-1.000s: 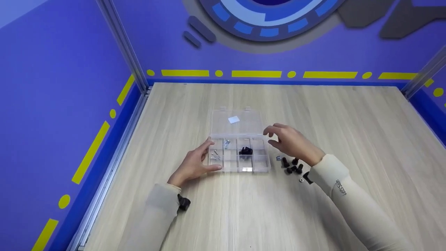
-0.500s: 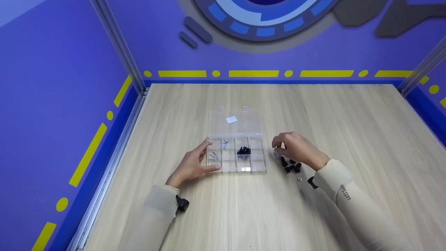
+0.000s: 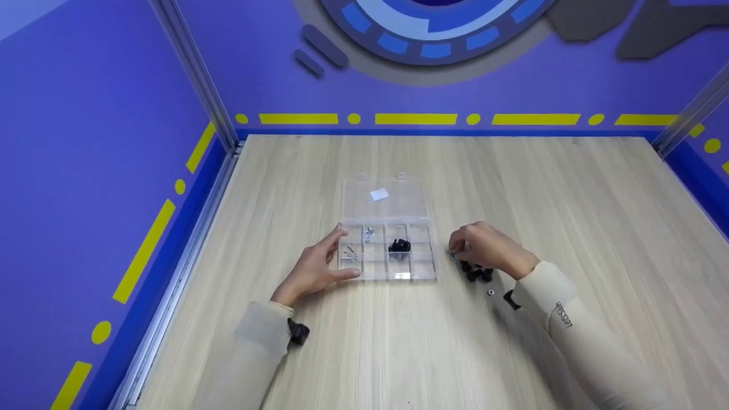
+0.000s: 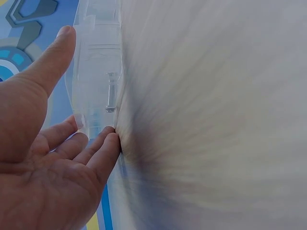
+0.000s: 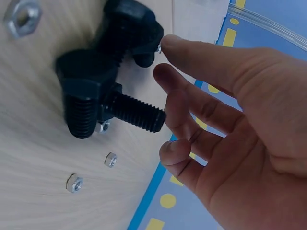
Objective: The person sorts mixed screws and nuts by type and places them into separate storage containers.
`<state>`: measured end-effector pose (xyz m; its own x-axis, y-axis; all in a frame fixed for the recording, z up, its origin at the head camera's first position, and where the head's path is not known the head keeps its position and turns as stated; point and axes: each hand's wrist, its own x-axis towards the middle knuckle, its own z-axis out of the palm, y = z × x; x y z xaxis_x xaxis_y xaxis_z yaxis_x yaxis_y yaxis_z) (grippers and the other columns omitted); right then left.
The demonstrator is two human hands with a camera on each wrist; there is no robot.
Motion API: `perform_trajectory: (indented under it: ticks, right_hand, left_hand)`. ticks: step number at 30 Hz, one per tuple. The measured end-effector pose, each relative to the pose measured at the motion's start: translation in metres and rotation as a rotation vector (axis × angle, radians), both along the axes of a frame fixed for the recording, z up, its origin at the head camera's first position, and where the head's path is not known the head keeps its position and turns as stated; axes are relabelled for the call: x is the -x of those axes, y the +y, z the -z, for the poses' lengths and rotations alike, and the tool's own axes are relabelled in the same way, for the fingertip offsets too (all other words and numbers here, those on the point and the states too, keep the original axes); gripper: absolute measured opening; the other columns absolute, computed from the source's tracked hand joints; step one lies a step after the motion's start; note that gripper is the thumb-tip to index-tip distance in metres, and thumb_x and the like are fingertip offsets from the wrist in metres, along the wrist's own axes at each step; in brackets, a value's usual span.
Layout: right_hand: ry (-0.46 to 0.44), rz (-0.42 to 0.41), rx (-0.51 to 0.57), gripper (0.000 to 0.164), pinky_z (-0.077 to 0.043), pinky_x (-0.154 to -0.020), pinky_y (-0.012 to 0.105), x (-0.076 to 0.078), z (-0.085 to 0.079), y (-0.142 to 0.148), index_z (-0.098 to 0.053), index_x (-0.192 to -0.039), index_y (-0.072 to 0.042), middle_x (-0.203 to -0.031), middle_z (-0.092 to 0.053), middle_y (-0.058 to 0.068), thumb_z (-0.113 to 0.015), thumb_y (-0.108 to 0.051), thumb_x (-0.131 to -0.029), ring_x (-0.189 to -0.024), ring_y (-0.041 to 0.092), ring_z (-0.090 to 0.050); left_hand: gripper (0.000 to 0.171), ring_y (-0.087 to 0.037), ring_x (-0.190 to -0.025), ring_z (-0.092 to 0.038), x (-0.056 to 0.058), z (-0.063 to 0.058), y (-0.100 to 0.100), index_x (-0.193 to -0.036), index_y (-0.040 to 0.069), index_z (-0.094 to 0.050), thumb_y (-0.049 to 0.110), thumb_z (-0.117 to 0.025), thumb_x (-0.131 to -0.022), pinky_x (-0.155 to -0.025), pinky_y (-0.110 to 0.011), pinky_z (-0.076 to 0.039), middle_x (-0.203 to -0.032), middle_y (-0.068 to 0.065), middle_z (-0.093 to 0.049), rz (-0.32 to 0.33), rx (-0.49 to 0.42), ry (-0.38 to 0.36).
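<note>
Got a clear plastic organizer box sitting on the wood-grain table, with its see-through lid laid open and a small white rectangle showing within the lid's outline. Can spot silver screws in the leftmost column, bluish-silver bits in the next one over, and a clump of black parts in the third. Have the left hand spread around the box's left end, fingertips touching it. Off to the right of the box, got the right hand low at a silver nut beside some black hex bolts, but can't tell about an actual pinch. More loose hex nuts near the bolts too
</note>
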<state>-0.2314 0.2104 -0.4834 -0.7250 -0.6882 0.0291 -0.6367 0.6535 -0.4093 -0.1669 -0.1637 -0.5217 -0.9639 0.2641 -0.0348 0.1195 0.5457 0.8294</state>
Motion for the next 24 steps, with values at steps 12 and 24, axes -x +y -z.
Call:
perform_trajectory:
  ticks: [12,24]
  right_hand:
    - [-0.028,0.008,-0.049,0.013,-0.055,-0.065,0.035,0.0001,0.005,-0.0062,-0.074,-0.083,-0.007,-0.079,-0.07,-0.001,-0.078,0.006,-0.083,-0.071,0.012,-0.06]
    - [-0.013,0.028,-0.064,0.018,-0.047,-0.062,0.032,-0.0012,0.0081,-0.0087,-0.067,-0.078,-0.008,-0.074,-0.061,0.001,-0.078,0.006,-0.083,-0.068,0.014,-0.051]
  left_hand:
    - [0.083,-0.03,-0.143,-0.045,0.0004,-0.0002,-0.0012,-0.15,0.012,-0.048,0.023,-0.09,-0.08,-0.118,-0.039,-0.038,-0.168,-0.01,-0.025,0.007,-0.006,-0.002]
    - [0.083,-0.029,-0.143,-0.046,0.0003,0.0001,-0.0014,-0.15,0.012,-0.047,0.023,-0.091,-0.08,-0.119,-0.04,-0.038,-0.167,-0.011,-0.03,0.008,-0.024,0.001]
